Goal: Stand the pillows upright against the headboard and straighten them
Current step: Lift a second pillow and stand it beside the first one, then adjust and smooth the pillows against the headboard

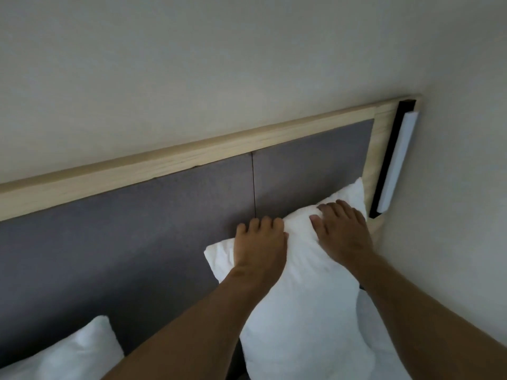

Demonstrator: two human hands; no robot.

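Observation:
A white pillow (301, 292) stands upright against the dark grey headboard (137, 229), near its right end. My left hand (260, 242) grips the pillow's top edge towards its left corner. My right hand (340, 231) lies on the top edge towards the right corner, fingers curled into the fabric. A second white pillow (74, 352) leans at the lower left, only its upper part showing. The bottom of both pillows is out of view.
A light wooden frame (164, 160) borders the headboard along the top and right side. A white bar lamp on a black mount (395, 163) is fixed at the right. Pale walls stand behind and to the right. White bedding (384, 338) shows beside the held pillow.

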